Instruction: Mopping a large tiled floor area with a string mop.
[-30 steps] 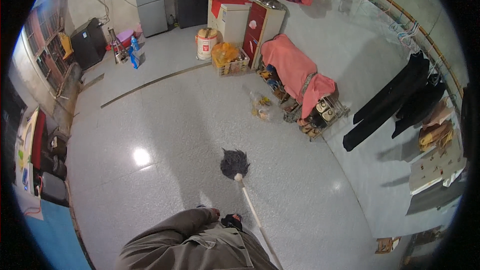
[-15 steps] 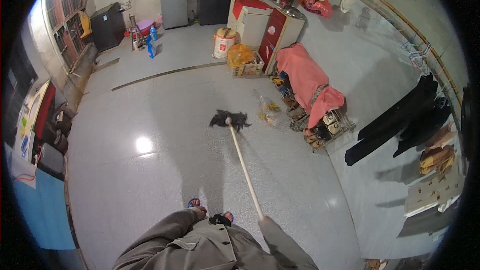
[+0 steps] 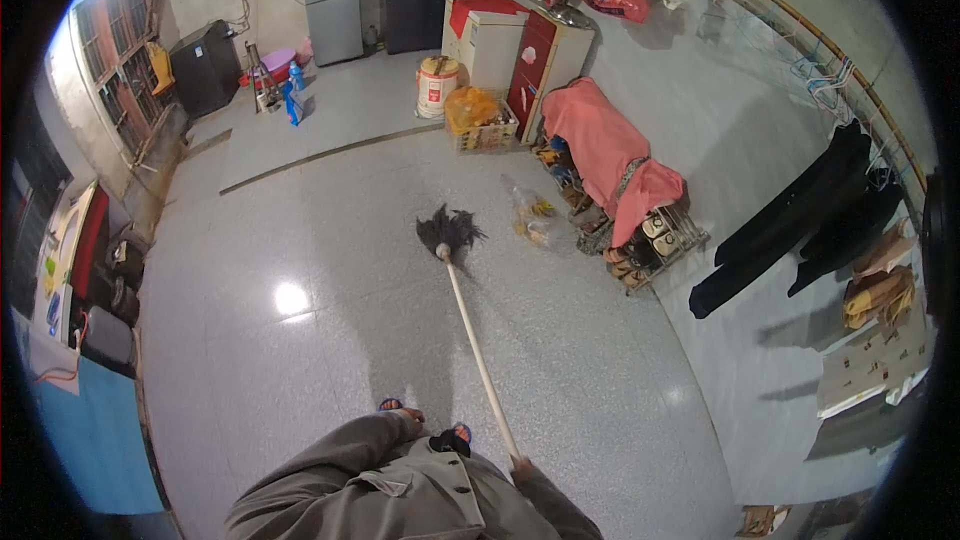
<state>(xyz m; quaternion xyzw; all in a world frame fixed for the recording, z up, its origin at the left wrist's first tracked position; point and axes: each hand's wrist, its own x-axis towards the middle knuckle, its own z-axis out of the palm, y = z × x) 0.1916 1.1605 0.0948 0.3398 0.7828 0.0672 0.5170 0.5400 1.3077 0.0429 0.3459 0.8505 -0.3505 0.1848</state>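
Note:
My right hand is closed around the upper end of a long pale mop handle. The mop slopes away from me to a head of black strands, which lies fanned out on the grey floor. A clear plastic bag with yellow bits in it rests to the right of the strands. My left hand shows only a little past its grey sleeve, in front of my body above my sandals; its fingers are too small to make out.
A shoe rack draped with a pink cloth stands along the right wall. Beyond it are a basket, a white bucket and cabinets. Dark trousers hang at right. A table stands at left.
The mop head has shifted slightly left and its strands now spread forward rather than sideways. My right hand has moved a little left and back towards me, still on the handle.

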